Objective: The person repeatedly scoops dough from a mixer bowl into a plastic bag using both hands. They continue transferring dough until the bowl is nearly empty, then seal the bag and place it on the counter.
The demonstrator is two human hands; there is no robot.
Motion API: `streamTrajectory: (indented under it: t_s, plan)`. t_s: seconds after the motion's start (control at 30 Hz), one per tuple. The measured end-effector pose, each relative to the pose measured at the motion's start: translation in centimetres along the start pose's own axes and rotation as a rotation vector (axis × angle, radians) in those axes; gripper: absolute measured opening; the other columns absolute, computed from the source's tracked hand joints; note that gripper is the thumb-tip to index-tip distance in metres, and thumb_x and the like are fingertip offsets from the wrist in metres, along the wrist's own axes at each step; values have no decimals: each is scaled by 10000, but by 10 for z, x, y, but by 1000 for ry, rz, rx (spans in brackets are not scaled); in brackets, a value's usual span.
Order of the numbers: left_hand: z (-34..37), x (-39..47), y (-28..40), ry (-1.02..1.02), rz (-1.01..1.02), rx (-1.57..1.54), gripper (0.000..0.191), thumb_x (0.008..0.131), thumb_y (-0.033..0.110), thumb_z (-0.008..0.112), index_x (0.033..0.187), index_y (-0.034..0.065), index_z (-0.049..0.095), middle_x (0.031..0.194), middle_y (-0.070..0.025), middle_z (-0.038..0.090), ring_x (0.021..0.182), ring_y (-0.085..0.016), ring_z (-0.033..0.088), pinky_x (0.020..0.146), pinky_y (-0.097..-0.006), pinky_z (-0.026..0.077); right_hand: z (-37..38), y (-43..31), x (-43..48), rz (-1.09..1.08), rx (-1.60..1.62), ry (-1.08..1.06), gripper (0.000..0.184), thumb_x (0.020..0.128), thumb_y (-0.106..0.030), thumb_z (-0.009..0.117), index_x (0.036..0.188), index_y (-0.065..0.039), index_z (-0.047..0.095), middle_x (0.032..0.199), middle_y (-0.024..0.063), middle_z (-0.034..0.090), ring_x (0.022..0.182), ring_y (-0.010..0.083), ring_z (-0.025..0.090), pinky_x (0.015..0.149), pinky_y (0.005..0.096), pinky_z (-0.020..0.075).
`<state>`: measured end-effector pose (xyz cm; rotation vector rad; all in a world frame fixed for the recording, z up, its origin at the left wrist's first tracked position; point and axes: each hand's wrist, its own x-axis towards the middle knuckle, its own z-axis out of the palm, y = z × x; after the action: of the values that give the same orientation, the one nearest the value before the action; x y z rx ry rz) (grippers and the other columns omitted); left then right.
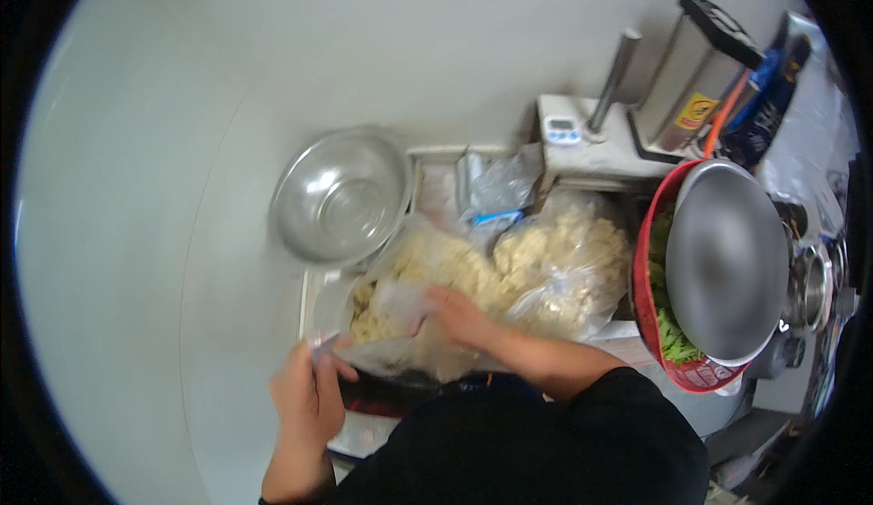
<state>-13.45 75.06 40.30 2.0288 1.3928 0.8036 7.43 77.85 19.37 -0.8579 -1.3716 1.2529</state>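
Observation:
My left hand [310, 389] pinches the near-left edge of a clear plastic bag [389, 358]. In the bag are pale cream pieces [436, 259] that look like cauliflower florets. My right hand [460, 317], blurred, is closed on the bag's film near the mouth, its fingertips partly hidden by plastic. Between the hands the film is stretched, and the mouth gapes toward the left. Touching this bag on the right is a second clear bag [569, 273] of similar pale pieces, its plastic gathered at the front.
A steel bowl [341, 198] stands beyond the bag. At right, a red basket [648, 287] of leafy greens [675, 341] holds a metal bowl [726, 266]. Behind, a white stand [573, 157] bears a digital timer [562, 130] and a steel box-shaped holder [689, 89]. Plastic packets [501, 181] lie before it.

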Motion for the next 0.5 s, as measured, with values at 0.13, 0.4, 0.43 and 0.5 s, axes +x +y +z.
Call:
streamTrajectory:
  t_s: [0.13,0.4,0.43,0.5]
  plan:
    - [-16,6,1,-76,336,498,141,828,28,677,954,89,694,1042,-73,703,929,-241,685,807,-402,542,6,-4,5,547,625,293,157,988,-154,528,984,-24,617,778,51,575,787,206,569,744,355,478]
    - [68,56,-20,-325,1015,500,245,906,210,607,1148,205,648,1235,-125,667,1197,-331,626,1012,-495,504,24,-12,5,132,-280,98,159,934,-107,576,1077,-39,582,945,122,638,847,295,602,774,389,494]
    - [71,68,-35,-472,763,527,253,920,205,599,1168,170,640,1230,-151,668,1142,-352,644,959,-490,521,22,-15,3,-8,-303,86,206,919,-98,586,1117,-42,571,978,151,647,865,322,614,783,400,500]
    - [79,81,-64,-541,346,484,234,940,184,593,1152,101,644,1154,-189,689,1023,-385,671,849,-466,541,18,-24,-2,-4,-338,40,310,890,-82,610,1191,-48,544,1023,198,654,906,368,633,799,425,508]
